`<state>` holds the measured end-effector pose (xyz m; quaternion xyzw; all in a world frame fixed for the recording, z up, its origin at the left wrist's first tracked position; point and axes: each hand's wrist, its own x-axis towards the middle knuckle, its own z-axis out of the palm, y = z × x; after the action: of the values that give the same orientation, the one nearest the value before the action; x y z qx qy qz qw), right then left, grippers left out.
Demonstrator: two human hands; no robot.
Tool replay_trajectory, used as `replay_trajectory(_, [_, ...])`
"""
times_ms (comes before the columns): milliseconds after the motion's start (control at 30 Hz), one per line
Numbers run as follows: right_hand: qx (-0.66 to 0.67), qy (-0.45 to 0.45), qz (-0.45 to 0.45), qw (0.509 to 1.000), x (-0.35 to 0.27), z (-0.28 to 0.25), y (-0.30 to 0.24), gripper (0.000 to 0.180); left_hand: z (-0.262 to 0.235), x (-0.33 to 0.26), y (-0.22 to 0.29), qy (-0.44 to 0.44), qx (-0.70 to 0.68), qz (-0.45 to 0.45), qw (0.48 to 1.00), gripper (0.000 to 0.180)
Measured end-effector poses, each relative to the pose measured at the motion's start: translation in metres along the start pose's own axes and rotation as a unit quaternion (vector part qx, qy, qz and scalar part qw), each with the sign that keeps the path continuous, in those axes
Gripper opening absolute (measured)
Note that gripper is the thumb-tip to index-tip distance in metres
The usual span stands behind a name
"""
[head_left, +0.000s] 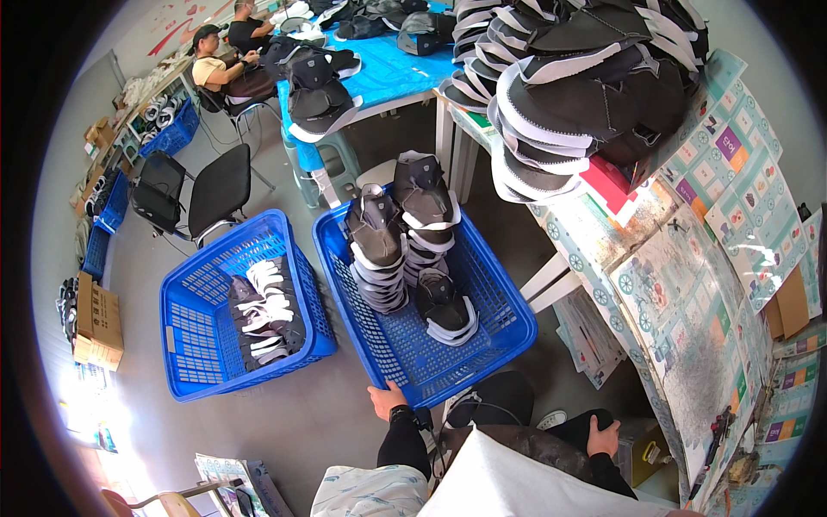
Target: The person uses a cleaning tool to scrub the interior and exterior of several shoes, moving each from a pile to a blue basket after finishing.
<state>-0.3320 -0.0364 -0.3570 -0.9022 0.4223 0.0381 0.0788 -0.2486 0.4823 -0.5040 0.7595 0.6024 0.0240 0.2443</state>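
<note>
My left hand grips the near left corner of a blue plastic basket, its fingers over the rim. Inside that basket stand two stacks of dark shoe uppers with pale edges, the left stack and the right stack. A shorter pile of uppers sits in front of them. My right hand lies on my knee, fingers stretched over the dark trouser cloth, with nothing in it.
Left of it, another blue basket holds more uppers. Large piles of uppers crowd the paper-covered table at right. A blue-covered table stands ahead, a black chair and two seated people beyond at left.
</note>
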Motion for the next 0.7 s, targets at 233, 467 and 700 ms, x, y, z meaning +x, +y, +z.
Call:
replay_trajectory(233, [0.002, 0.008, 0.000, 1.000, -0.0031, -0.0026, 0.0006, 0.078, 0.0093, 0.0009, -0.0042, 0.016, 0.010, 0.009, 1.000, 0.043])
replay_trajectory(467, [0.001, 0.006, -0.004, 1.000, -0.0019, -0.0025, -0.0020, 0.077, 0.0069, 0.0024, -0.0033, 0.019, 0.009, 0.007, 1.000, 0.043])
replay_trajectory(700, [0.002, 0.002, -0.005, 1.000, -0.0006, -0.0012, -0.0016, 0.078, 0.0028, 0.0005, -0.0009, 0.014, 0.014, 0.010, 1.000, 0.043])
